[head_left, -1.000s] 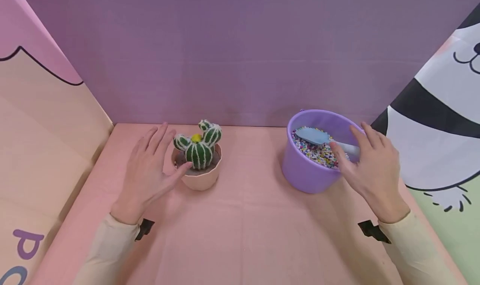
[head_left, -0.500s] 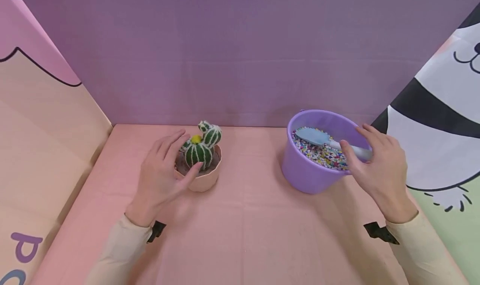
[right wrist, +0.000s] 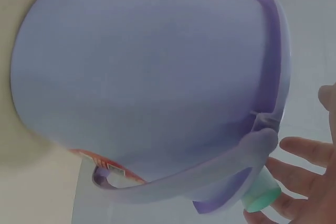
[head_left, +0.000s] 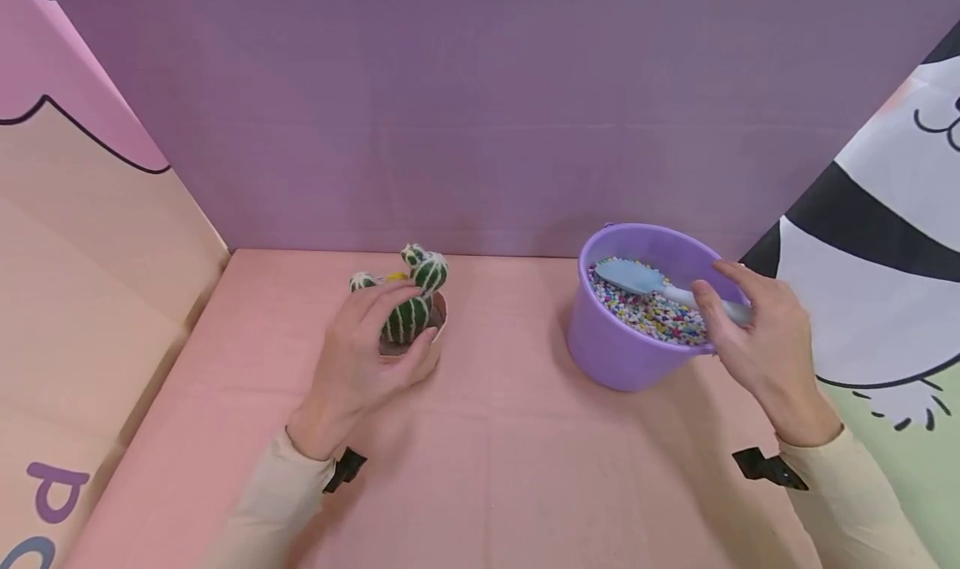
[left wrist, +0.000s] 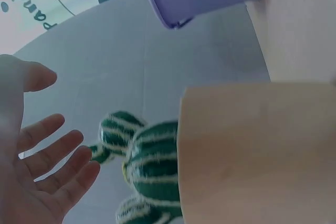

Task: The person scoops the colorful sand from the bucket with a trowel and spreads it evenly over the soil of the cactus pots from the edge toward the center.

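With the cactus just below your spread left hand and the shovel handle between the parted thumb and fingers of your right hand, you should probably pinch it squarely

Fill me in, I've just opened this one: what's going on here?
A person has the left hand open by a potted cactus and the right hand open by the near end of a scoop. Neither of the hands is gripping anything; whether the right one touches the scoop is hard to tell. The scoop lies on colourful beads inside a purple bucket. Cactus and bucket stand apart on a pink surface.
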The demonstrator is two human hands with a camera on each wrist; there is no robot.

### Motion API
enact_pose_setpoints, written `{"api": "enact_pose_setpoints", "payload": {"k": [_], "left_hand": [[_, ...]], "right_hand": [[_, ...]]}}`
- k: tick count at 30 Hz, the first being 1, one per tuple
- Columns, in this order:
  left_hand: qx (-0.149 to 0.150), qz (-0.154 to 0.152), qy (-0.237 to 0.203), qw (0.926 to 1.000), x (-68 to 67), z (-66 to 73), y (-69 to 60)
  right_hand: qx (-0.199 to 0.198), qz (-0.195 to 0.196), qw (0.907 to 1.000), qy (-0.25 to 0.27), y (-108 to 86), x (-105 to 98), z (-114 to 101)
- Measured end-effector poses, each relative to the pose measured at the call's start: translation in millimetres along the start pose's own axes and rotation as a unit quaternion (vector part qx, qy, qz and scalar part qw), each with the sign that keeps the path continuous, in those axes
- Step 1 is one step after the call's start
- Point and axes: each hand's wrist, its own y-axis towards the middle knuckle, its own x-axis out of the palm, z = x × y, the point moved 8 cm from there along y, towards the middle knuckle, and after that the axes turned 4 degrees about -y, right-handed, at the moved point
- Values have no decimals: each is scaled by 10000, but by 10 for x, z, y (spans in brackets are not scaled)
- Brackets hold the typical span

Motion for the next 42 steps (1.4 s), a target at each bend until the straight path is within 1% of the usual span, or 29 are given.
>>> {"api": "enact_pose_setpoints", "payload": {"k": [3,9,14,17,20,23,26,28,30,35,39,42], "left_hand": [[-119,-82,-201,9997,59,39,13],[-314,-226,-651,9971,194,107,47],[-365,-533,-985,9930,371,150,51],[-466,-773,-1060,9903,508,152,48],[-701,-1017,-1155,9856,645,139,42],[-1032,-1216,-1344,9780,768,112,32],[-1348,-1352,-1499,9701,873,86,24],[-1489,-1424,-1522,9666,935,80,25],[-1565,-1502,-1471,9650,995,81,29],[-1500,-1674,-1163,9675,1165,64,39],[-1529,-1840,-1044,9653,1310,45,44],[-1628,-1942,-1012,9620,1410,43,57]], "right_hand": [[88,-53,9999,81,-4,17,20],[114,-15,9999,-108,23,3,57],[5,-75,9998,-207,46,12,97],[-4,-143,9994,-305,51,25,133],[25,-213,9988,-444,57,38,168],[29,-272,9981,-550,70,49,192],[0,-343,9975,-612,84,58,197],[-13,-399,9972,-628,95,66,192],[-36,-443,9969,-644,105,73,182],[-88,-489,9963,-702,116,102,180],[-33,-524,9957,-766,129,127,190],[-32,-600,9946,-848,152,139,178]]}}
